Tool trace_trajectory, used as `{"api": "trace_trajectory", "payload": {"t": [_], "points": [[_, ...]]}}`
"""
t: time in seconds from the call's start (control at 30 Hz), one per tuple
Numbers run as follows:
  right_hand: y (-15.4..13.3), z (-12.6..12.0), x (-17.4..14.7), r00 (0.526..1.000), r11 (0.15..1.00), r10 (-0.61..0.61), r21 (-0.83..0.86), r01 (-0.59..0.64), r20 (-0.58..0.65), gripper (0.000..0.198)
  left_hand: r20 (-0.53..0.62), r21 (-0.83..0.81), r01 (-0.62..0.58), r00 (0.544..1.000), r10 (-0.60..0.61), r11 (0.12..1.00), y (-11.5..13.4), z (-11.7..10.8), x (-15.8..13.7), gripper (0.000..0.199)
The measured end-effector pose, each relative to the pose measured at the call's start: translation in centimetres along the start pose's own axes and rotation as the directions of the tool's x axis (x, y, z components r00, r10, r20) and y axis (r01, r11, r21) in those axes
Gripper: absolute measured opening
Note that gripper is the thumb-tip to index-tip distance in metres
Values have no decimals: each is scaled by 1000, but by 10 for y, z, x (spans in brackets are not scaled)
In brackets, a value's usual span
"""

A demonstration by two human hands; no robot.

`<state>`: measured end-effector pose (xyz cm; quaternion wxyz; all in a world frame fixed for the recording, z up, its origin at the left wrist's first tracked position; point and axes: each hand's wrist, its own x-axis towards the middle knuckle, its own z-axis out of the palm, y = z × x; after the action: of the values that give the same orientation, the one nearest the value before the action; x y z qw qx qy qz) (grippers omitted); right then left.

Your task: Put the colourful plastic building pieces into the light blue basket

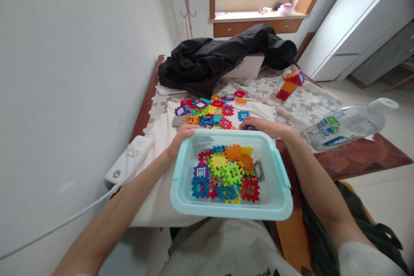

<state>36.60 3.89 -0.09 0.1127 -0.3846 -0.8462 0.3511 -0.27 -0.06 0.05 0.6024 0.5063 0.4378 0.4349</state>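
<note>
A light turquoise plastic bin (231, 211) is tilted towards me at the table's near edge, close to my body. Inside it lie several notched plastic building tiles, among them a lime green tile (232, 174) and a red window tile (250, 189). My left hand (183, 137) grips the bin's far left corner, its fingers partly hidden behind the rim. Just beyond the far right rim, my right hand (258, 125) has its fingers curled round a purple tile (250, 128). A loose pile of mixed tiles (207, 110) is spread on the cloth beyond the bin, with a blue tile (243, 115) beside my right hand.
An orange and red tile structure (290, 85) stands at the back right. A large clear bottle (351, 125) is on the table's right side. Black fabric (213, 60) drapes over a white box (247, 67) at the back. A white power strip (129, 159) with a cable sits left.
</note>
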Motion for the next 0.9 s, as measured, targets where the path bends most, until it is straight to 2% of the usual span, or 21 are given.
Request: {"api": "trace_trajectory", "payload": {"t": [0.07,0.17,0.23,0.4,0.57,0.7,0.77,0.9], "points": [[2,0,-1,999,999,37,-6,-37,-11,33,-16,6,1,1000,-1,1000,0,-1,1,32],[5,-2,0,997,997,70,14,-70,-25,25,62,9,15,998,-16,1000,1,-1,2,35],[6,-3,1,996,997,69,39,-67,-54,18,75,10,12,997,-13,1000,1,-1,2,35],[9,-2,5,978,985,67,171,-33,-196,19,-24,13,6,1000,-5,1000,-1,1,-1,33],[13,1,9,935,963,83,268,13,-344,21,41,10,22,999,-22,1000,-2,-2,3,33],[17,3,11,943,957,105,290,-9,-315,18,73,30,26,997,-28,999,-2,-5,5,35],[18,6,11,958,971,92,237,-25,-273,24,37,31,25,999,-26,999,-2,-4,3,34],[20,14,14,968,998,3,63,14,-252,54,1,27,7,1000,-7,1000,-2,0,-1,32]]}}
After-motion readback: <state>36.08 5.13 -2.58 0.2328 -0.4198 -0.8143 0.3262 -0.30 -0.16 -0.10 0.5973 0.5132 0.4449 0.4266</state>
